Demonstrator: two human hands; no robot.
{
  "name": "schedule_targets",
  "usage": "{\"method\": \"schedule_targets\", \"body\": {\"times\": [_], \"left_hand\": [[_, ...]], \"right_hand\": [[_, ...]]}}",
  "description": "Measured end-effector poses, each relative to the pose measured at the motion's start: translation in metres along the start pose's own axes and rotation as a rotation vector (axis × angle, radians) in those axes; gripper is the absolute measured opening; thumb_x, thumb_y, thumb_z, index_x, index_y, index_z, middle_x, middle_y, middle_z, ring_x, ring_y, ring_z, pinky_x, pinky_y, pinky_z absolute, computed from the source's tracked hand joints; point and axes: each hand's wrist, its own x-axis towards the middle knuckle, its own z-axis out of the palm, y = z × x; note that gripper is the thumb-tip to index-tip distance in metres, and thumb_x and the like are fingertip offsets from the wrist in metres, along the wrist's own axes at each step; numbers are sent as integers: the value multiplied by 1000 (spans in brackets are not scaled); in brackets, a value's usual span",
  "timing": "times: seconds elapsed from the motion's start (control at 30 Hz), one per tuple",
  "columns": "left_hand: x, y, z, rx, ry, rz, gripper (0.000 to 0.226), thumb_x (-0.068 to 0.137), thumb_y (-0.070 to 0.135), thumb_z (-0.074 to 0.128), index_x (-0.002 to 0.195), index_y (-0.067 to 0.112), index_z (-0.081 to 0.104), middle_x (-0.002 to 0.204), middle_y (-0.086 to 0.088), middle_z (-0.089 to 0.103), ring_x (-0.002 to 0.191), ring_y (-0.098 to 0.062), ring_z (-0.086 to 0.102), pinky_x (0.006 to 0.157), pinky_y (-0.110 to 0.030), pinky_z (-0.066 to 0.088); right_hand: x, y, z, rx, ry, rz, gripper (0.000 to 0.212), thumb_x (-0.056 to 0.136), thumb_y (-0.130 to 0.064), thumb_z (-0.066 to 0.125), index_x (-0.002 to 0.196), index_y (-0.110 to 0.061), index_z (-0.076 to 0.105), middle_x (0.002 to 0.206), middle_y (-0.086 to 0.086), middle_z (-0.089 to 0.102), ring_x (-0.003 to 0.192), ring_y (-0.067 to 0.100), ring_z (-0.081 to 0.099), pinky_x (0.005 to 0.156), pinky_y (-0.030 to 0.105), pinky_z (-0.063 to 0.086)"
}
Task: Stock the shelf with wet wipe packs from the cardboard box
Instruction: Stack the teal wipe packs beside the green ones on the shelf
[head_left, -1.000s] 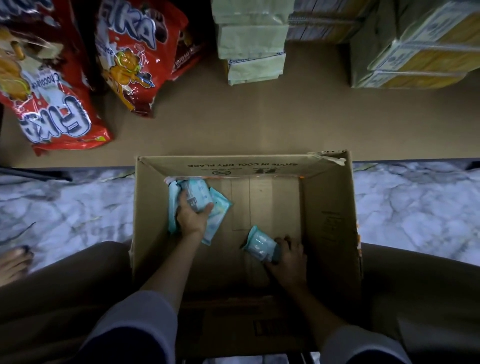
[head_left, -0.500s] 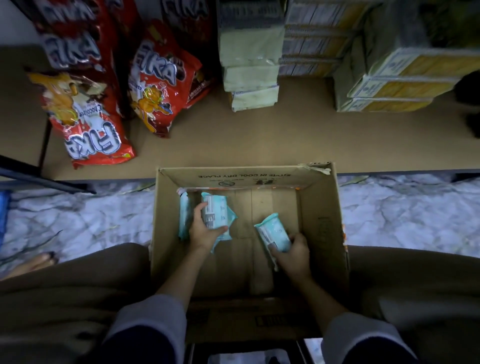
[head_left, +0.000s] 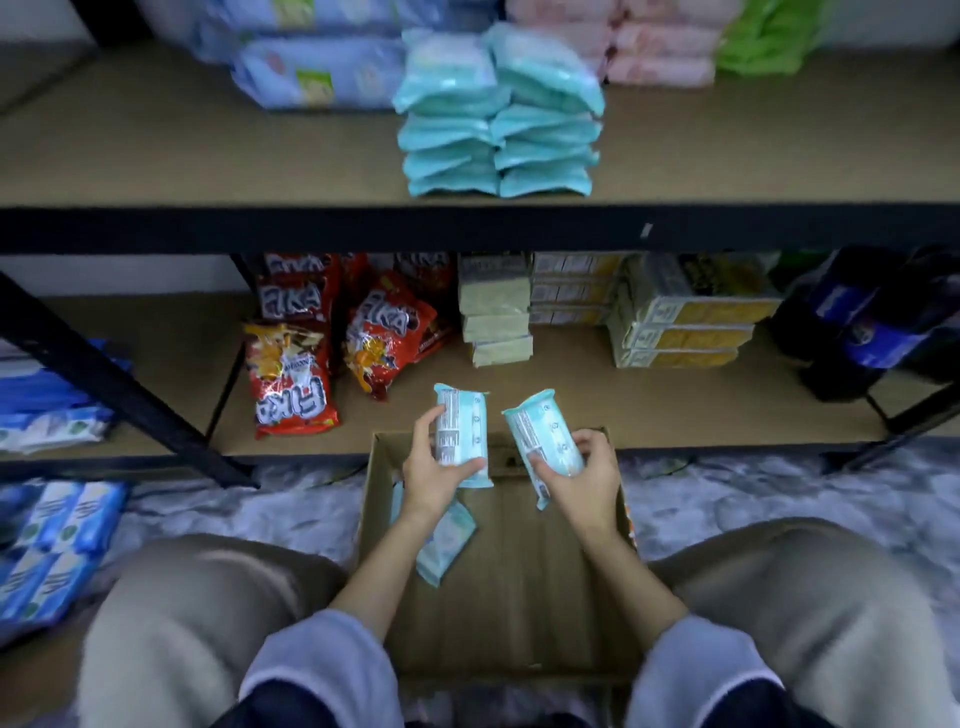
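- The left hand (head_left: 434, 475) grips one wet wipe pack (head_left: 462, 434) by its lower half, thumb on the printed face and fingers behind, so the pack stands nearly upright and ready to go up
- The right hand (head_left: 584, 475) clasps a second pack (head_left: 545, 441) the same way, tilted a little leftward; the two hands are near each other but apart, each busy with its own pack
- Both packs are held above the open cardboard box (head_left: 519, 597), which sits on the floor between the person's knees, close in front of the shelving so the reach is short
- At least one more teal pack (head_left: 444, 548) lies against the box's left wall, so the box is not yet emptied
- On the upper shelf (head_left: 208, 156) two neat stacks of teal packs (head_left: 498, 140) stand side by side near the front edge; judging by the matching colour, the two held packs belong on top of them
- Red snack bags (head_left: 296, 379) and boxed goods fill the lower shelf, which likely explains why the wipes go higher
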Motion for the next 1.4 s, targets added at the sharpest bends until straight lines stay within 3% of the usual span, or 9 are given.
{"method": "schedule_targets", "body": {"times": [0.3, 0.43, 0.57, 0.73, 0.9, 1.07, 1.17, 1.27, 1.4], "left_hand": [[-41, 136, -25, 7, -36, 409, 76, 67, 4, 80, 124, 35, 41, 100, 14, 55, 88, 5, 57, 64, -11, 50], [-60, 183, -39, 7, -59, 545, 77, 68, 8, 80, 117, 51, 37, 103, 13, 56, 91, 2, 60, 67, -14, 51], [-68, 225, -49, 21, -33, 653, 76, 69, 13, 80, 117, 55, 37, 112, 15, 54, 101, -6, 59, 73, -21, 55], [-57, 270, -62, -6, 50, 757, 74, 68, 7, 80, 122, 40, 42, 124, 5, 54, 100, 8, 55, 71, -9, 48], [-22, 312, -73, 95, 142, 727, 77, 68, 17, 81, 132, 29, 40, 133, 3, 50, 119, -17, 50, 97, -38, 46], [8, 347, -75, 167, 42, 627, 76, 72, 12, 77, 137, 18, 37, 127, 0, 48, 104, -10, 45, 80, -19, 38], [27, 355, -76, 251, 5, 542, 80, 70, 14, 79, 138, 17, 37, 132, -7, 50, 103, -14, 48, 84, -26, 41], [40, 354, -77, 352, 13, 471, 78, 71, 17, 79, 137, 13, 38, 136, -11, 48, 118, -24, 49, 95, -32, 41], [45, 340, -78, 497, -10, 429, 63, 79, 42, 69, 131, 18, 45, 139, -6, 45, 128, -25, 42, 101, -33, 36]], "right_hand": [[-7, -132, -76, 186, 140, -320, 45, 71, -26, 79, 110, -29, 56, 102, -8, 55, 91, -2, 54, 79, 19, 45], [-10, -176, -100, 271, 200, -407, 45, 71, -26, 78, 110, -33, 56, 105, -8, 57, 91, -1, 55, 78, 22, 48], [-5, -208, -108, 329, 231, -466, 45, 71, -27, 78, 110, -34, 56, 103, -5, 58, 90, 11, 58, 78, 40, 53], [12, -251, -114, 377, 287, -522, 45, 71, -26, 79, 110, -30, 58, 110, -7, 60, 99, 11, 57, 88, 39, 50], [47, -299, -115, 357, 275, -504, 45, 70, -27, 78, 111, -25, 60, 110, 0, 61, 96, 16, 56, 89, 34, 47], [73, -330, -111, 275, 139, -348, 47, 74, -25, 75, 117, -16, 58, 115, 1, 59, 100, 10, 47, 81, 19, 34], [87, -338, -109, 245, 59, -267, 43, 79, -25, 71, 118, -12, 58, 119, 4, 58, 104, 16, 50, 79, 18, 32], [100, -341, -109, 180, -51, -220, 44, 85, -29, 63, 123, -7, 55, 127, 9, 56, 114, 21, 51, 81, 19, 33], [109, -332, -110, 22, -216, -262, 55, 85, -38, 63, 128, -5, 53, 133, 8, 53, 123, 21, 48, 90, 22, 35]]}}
